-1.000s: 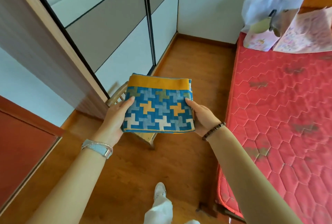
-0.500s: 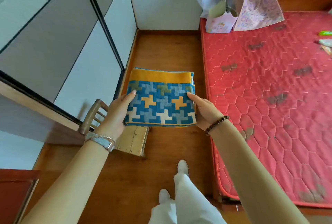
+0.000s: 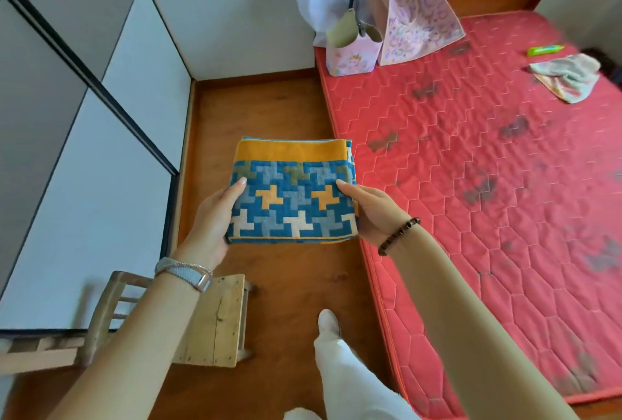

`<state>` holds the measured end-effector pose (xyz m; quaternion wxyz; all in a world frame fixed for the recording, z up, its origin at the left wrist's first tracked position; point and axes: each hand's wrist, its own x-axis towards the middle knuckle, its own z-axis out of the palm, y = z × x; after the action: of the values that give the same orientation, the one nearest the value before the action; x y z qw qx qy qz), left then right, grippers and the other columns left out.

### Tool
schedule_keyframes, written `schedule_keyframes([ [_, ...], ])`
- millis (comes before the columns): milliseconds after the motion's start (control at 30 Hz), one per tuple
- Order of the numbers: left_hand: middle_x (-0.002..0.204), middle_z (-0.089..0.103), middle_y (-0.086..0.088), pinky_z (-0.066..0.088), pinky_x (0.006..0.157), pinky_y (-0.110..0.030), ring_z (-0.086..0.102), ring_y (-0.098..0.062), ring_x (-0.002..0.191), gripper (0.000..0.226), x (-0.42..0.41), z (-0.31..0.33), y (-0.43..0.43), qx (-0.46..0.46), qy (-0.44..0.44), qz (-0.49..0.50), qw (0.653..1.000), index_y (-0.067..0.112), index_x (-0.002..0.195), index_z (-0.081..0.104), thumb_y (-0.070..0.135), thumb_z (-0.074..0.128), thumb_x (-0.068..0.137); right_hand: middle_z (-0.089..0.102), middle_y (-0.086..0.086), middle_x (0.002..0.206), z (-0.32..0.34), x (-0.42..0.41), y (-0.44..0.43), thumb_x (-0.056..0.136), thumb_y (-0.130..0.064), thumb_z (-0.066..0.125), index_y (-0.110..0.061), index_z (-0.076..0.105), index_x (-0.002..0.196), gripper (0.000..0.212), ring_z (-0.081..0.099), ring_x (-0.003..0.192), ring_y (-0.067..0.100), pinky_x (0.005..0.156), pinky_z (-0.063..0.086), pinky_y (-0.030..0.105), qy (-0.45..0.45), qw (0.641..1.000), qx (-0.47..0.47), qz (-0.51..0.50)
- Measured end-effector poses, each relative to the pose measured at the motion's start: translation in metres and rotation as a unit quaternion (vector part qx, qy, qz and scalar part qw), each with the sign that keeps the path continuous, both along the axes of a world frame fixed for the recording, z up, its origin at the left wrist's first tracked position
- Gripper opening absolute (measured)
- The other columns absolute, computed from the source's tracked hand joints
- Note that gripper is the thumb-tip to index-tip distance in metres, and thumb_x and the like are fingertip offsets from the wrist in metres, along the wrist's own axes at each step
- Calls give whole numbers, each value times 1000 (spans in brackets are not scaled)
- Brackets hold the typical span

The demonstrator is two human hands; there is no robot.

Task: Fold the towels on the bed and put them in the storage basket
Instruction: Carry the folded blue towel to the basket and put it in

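Observation:
I hold a folded towel [image 3: 292, 190], blue with yellow and white cross shapes and an orange band on its far edge, flat over the wooden floor beside the bed. My left hand [image 3: 212, 217] grips its left side and my right hand [image 3: 373, 211] grips its right side. The red quilted mattress [image 3: 488, 184] lies to the right. A crumpled pale towel [image 3: 565, 78] rests near the mattress's far right edge. No storage basket is in view.
A small wooden chair [image 3: 215, 322] stands on the floor at lower left, under my left forearm. Paper bags [image 3: 380, 22] sit at the mattress's far left corner. A green object [image 3: 545, 49] lies by the pale towel. Sliding wardrobe doors [image 3: 84, 116] line the left.
The view has swung right, away from the wardrobe and toward the bed. The chair now sits lower left, and the pale towel has come into sight. Both hands keep holding the folded towel.

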<state>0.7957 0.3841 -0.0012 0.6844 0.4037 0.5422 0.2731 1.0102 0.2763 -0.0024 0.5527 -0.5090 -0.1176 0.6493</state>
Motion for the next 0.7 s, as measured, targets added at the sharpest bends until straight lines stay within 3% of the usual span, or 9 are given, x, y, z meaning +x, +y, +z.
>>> schedule_keyframes([
  [233, 103, 78, -2, 59, 75, -40, 76, -19, 91, 24, 40, -3, 53, -11, -9, -4, 1000, 22, 115, 68, 37, 60, 97, 71, 13, 113, 2, 44, 55, 98, -22, 54, -3, 59, 120, 30, 72, 96, 23, 78, 61, 37, -8, 1000, -5, 6],
  [700, 107, 77, -4, 58, 86, -48, 74, -23, 97, 27, 90, -12, 195, -23, -19, -36, 999, 21, 117, 67, 37, 61, 97, 71, 14, 112, -1, 92, 185, 98, -22, 54, -2, 59, 121, 31, 73, 90, 22, 72, 61, 34, 0, 999, -17, -34],
])
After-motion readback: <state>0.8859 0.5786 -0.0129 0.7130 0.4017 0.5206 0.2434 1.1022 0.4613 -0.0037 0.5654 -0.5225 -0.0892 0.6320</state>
